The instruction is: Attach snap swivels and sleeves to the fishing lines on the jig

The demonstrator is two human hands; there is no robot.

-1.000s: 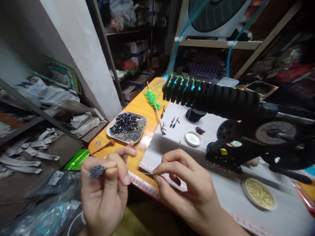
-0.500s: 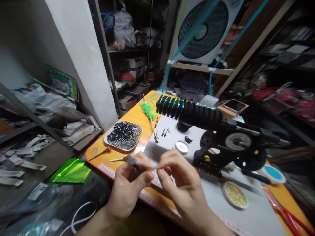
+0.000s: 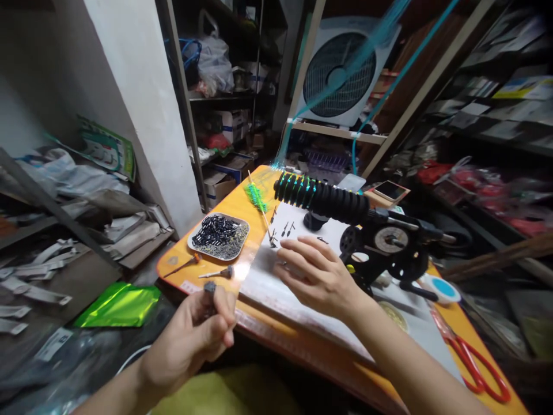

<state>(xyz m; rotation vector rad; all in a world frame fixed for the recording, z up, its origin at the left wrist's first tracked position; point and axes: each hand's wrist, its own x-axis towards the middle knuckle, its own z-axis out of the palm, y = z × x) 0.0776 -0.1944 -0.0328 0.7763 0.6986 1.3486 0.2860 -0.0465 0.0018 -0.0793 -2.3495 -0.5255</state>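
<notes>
My left hand is closed in front of the table's near edge, its thumb against curled fingers. A small dark-grey rough head sticks up out of this grip; the rest of the piece is hidden. My right hand hovers over the white sheet, fingers stretched out and slightly apart, with nothing clearly visible in them. Just beyond its fingertips lie several small dark pointed pieces. Between the hands and the tray rest a thin tool with a dark head and another with an orange head.
A tray holds black tubes and tiny grey-yellow bits. The black ribbed roller of a geared device juts over the sheet. Red-handled scissors lie at right. My forearm partly covers a dish of gold bits. Green strands hang off a stick.
My hands have parted. The right hand has moved forward over the sheet and its fingers have straightened; the left hand has drawn back left, keeping the grey-headed piece. The view has shifted slightly.
</notes>
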